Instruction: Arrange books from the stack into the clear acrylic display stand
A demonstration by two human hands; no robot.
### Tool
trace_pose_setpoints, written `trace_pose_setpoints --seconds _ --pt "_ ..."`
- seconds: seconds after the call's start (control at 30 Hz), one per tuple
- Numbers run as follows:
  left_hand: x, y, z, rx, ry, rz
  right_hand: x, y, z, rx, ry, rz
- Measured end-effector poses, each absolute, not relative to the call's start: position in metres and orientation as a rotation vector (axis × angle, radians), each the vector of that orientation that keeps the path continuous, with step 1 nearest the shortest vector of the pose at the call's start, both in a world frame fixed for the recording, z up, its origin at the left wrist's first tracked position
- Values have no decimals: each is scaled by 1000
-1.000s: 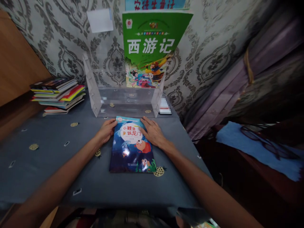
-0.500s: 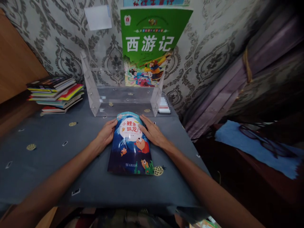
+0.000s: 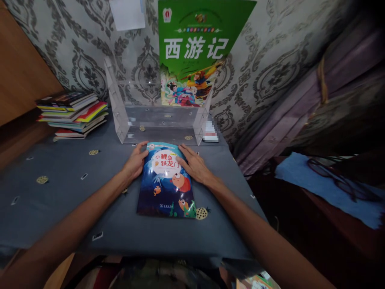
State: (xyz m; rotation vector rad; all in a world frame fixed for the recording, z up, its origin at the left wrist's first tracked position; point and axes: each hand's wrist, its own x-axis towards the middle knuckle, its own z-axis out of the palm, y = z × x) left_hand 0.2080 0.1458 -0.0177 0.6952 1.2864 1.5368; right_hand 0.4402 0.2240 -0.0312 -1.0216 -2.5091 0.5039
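Observation:
A dark blue children's book with orange fish on its glossy cover lies on the tablecloth, cover up. My left hand holds its upper left edge, the thumb at the side of the cover. On the opposite edge my right hand grips it, thumb on the cover near the title and the other fingers along the side. Just beyond the book stands a clear acrylic rack. A large green book stands upright behind the rack's right part, against the wall.
To the left is a stack of books, unevenly piled. Beside the rack's right end sits a small blurred-out item. The grey tablecloth ends at the right before a blue cloth with glasses on it. A curtain hangs there.
The book's cover lies flatter and less bowed between my hands. My view has tilted slightly down, so the wall and green book sit higher in the picture.

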Motion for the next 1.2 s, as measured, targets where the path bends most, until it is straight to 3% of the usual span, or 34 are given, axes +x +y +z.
trace_pose_setpoints --seconds 0.17,0.43,1.2 --pt "194 147 -23 951 1488 1372 438 223 -32 -1067 -2580 420" --pt "183 136 -17 2108 2167 911 438 222 -30 -1050 -2644 342" --pt "190 133 1 2198 2311 433 439 222 -30 -1040 -2653 294"
